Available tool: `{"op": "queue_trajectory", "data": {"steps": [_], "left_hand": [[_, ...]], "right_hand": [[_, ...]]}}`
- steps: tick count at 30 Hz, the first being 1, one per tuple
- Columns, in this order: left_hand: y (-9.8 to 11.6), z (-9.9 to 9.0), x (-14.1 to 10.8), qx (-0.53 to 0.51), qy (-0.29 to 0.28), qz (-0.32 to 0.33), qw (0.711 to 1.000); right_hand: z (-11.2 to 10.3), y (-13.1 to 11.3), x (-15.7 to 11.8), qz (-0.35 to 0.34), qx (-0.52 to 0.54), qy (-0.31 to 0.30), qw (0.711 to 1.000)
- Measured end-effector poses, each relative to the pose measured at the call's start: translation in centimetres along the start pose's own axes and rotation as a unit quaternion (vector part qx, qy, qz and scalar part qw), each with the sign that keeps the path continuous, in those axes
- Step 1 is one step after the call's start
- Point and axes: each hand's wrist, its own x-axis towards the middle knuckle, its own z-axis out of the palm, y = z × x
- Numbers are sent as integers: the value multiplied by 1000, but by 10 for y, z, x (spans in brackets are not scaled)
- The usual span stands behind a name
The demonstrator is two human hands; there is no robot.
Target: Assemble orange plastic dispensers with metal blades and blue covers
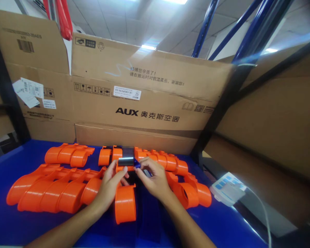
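Observation:
My left hand (113, 176) is closed round an orange tape dispenser part (125, 168), with the thumb along its front. A metal blade (126, 161) with a toothed edge lies across the top of this part, in front of a dark piece. My right hand (153, 175) pinches a small dark blue piece (137, 164) against the right end of the dispenser. Just below my hands, a loose orange ring-shaped dispenser part (125, 205) stands on the blue table surface (93, 229). The undersides of the held pieces are hidden by my fingers.
Rows of orange parts (51, 196) lie to the left, with more orange parts (160, 160) at the back right. A white power strip (228, 187) with a cable is at the right edge. A cardboard sheet (98, 113) walls off the back, beside a dark post (212, 120).

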Motion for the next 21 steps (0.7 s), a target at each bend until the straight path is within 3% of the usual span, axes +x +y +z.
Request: {"op": "queue_trajectory", "data": {"steps": [5,21], "left_hand": [[-2,-3,2,5,-18,11,1000],[-4,-4,1,19,-25,17,999]], "right_hand": [[-2,-4,-2,-50,-77,-38,995],[-3,3,-2,-81,-79,-63,992]]}}
